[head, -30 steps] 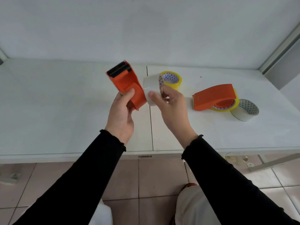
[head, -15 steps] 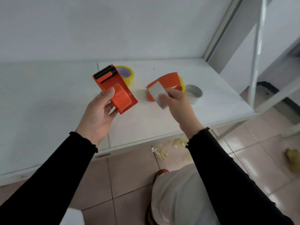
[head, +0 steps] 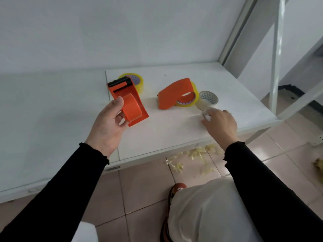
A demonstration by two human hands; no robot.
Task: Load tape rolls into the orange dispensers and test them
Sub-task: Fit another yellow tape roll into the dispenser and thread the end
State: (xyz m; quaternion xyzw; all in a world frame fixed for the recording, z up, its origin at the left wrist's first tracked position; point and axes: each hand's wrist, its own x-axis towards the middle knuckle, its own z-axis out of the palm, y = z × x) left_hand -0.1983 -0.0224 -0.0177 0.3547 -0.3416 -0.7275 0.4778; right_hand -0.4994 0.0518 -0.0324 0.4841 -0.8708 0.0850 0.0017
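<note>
My left hand [head: 109, 124] holds an empty orange dispenser [head: 127, 102] above the white table [head: 52, 110], black cutter end pointing away. My right hand [head: 218, 122] is low over the table's right part, fingers curled around a pale tape roll or core [head: 207, 113] that is blurred. A second orange dispenser [head: 174, 93] lies on the table with a yellow roll [head: 189, 101] in it. Just right of it stands a whitish roll [head: 208, 97]. A yellow roll [head: 135, 81] sits behind the held dispenser.
The table's front edge [head: 157, 154] runs diagonally; its right end lies near a white metal frame post [head: 276, 55]. Crumpled tape scraps [head: 190, 156] litter the tiled floor below. My knee in light trousers [head: 209, 206] is under the right arm. A white wall backs the table.
My right hand has left the held dispenser and moved right and down to the table by the whitish roll, carrying the pale piece. The view has swung to the right.
</note>
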